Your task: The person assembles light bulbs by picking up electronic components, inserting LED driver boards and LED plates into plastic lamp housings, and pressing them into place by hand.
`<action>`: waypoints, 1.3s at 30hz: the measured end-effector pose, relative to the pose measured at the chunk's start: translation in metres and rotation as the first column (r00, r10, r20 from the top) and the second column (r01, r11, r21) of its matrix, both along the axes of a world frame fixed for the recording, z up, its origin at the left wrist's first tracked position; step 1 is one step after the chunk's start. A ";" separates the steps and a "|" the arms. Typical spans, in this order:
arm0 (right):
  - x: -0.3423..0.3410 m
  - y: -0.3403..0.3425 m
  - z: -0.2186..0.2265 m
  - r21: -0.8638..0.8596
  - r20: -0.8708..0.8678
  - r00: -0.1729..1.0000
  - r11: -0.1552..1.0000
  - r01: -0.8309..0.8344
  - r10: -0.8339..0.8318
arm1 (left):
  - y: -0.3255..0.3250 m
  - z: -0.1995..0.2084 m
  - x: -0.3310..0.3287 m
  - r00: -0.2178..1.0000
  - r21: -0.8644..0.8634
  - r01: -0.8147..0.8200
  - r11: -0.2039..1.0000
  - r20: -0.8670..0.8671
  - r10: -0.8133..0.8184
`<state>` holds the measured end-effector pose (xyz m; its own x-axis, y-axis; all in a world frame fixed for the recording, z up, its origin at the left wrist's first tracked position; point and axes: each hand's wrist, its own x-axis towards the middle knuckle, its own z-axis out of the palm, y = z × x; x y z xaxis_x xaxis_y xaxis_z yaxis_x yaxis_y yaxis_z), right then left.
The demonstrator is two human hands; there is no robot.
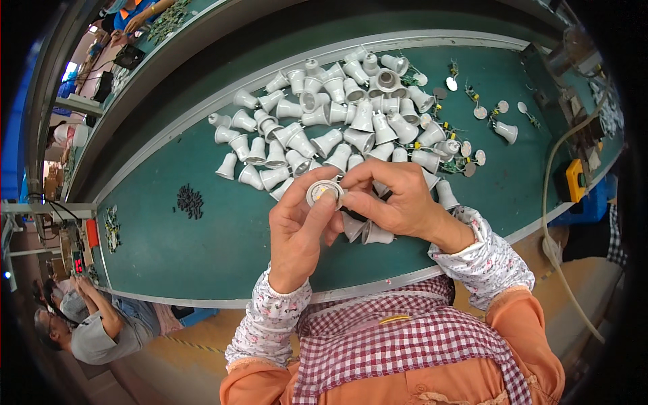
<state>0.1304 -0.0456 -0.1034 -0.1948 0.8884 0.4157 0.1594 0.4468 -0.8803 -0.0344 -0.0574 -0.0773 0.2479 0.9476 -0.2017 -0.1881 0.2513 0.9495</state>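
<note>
Over the near middle of the green bench, my left hand (297, 233) grips a white cup-shaped bulb housing (311, 192) with its round mouth facing up. A pale disc fills that mouth, and my left thumb presses on it. My right hand (405, 202) is closed at the right side of the same housing, thumb and forefinger pinching at its rim. What lies between those right fingertips is mostly hidden. Just beyond and beneath my hands spreads a heap of white bulb housings (327, 142), some on their sides, others mouth down.
Small circuit boards with round pale discs (480, 112) lie right of the heap. A pile of small black parts (189, 202) sits on the left. At the right edge are a yellow switch box (576, 180) and a hanging cable (545, 202). Another person (111, 337) works at far left.
</note>
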 end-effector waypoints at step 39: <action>0.016 0.003 0.013 0.125 0.052 0.936 0.932 0.341 -0.349 | 0.034 -0.004 0.032 0.957 0.201 0.225 0.953 -0.230 -0.178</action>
<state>0.1459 -0.0423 -0.0908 0.0821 0.8544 0.5131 0.3828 0.4484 -0.8078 -0.0028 -0.0234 -0.0809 0.4137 0.9085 -0.0585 0.0511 0.0410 0.9978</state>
